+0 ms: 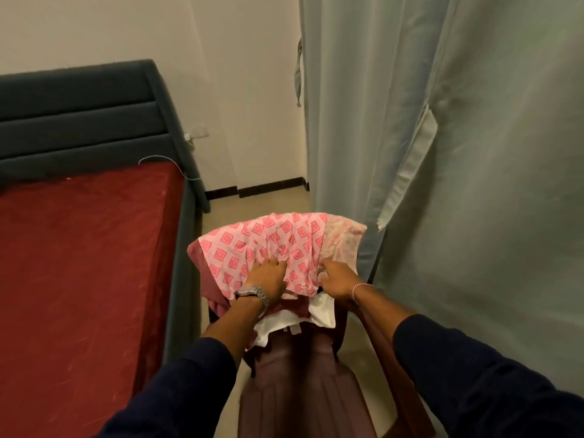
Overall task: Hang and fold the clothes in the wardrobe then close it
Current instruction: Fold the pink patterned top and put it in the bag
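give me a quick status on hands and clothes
Left hand flat on pink diamond-print cloth atop the chair pile. Right hand gripping its right edge. Grey-green curtain hangs close on the right.

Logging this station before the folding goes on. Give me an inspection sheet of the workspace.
Surface: chair, maroon, stands between bed and curtain.
Job's things: pink cloth draped over the chair back, on top of a pile; white cloth and maroon cloth under it.
Clutter: nothing seen.
Grippers: left hand rests on the pink cloth; right hand grips its edge.
Cables: thin wire by the headboard.
Surroundings: bed with red cover, grey curtain, wall; no wardrobe in view.
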